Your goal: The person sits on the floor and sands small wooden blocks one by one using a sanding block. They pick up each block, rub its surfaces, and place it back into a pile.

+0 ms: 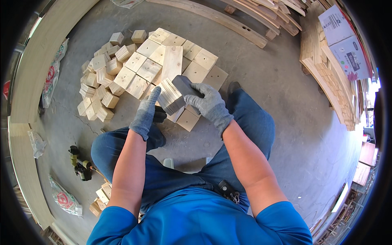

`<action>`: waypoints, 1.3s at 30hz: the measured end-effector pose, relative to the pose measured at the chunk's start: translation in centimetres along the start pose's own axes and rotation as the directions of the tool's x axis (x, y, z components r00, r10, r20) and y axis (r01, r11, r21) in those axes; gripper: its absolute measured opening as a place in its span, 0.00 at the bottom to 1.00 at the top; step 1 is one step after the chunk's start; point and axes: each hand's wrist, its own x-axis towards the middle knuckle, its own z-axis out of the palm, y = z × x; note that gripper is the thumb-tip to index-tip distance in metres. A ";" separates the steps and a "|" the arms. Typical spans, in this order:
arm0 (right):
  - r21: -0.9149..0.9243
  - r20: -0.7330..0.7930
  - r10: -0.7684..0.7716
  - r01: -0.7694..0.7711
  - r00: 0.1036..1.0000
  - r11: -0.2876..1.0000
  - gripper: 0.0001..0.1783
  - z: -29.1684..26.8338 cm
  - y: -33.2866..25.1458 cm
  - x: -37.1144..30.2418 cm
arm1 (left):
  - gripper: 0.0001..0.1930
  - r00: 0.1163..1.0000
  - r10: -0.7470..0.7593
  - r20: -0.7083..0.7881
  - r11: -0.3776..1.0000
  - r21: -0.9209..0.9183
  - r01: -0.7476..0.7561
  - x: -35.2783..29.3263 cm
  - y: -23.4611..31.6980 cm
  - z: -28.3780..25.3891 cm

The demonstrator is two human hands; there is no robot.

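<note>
Both my hands wear grey knit gloves. My left hand (146,113) holds a squared wooden block (170,97) with a ridged, striped face; the thumb lies along its left side and the fingers are partly hidden below it. Closed around a dark grey rectangular block (184,86), which looks like a sanding block, is my right hand (209,104). The dark block rests against the right side of the wooden one. Under and beyond my hands stands a stack of pale wooden blocks (148,70), several with a small hole in the end. One longer piece (172,61) lies on top.
Loose wooden blocks (105,75) are heaped left of the stack. A green and black power tool (77,164) lies on the floor by my left knee, near more blocks (102,196). Long timbers (220,20) lie at the back; a cardboard box (345,45) sits on stacked wood at right.
</note>
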 end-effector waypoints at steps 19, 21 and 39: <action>0.218 0.119 0.312 -0.331 0.943 0.918 0.32 0.4 -2.9 1.1 | 0.52 0.993 -0.092 0.079 0.992 -0.077 0.098 1.7 -1.4 -1.2; 0.229 0.125 0.329 -0.350 0.936 0.908 0.32 0.6 -2.9 1.2 | 0.52 0.994 -0.075 0.076 0.994 -0.075 0.080 1.7 -1.5 -1.1; 0.153 -0.051 0.238 -0.228 0.970 0.962 0.31 0.6 -2.5 1.8 | 0.40 0.969 0.232 -0.087 0.966 -0.098 -0.240 4.5 -2.9 -4.1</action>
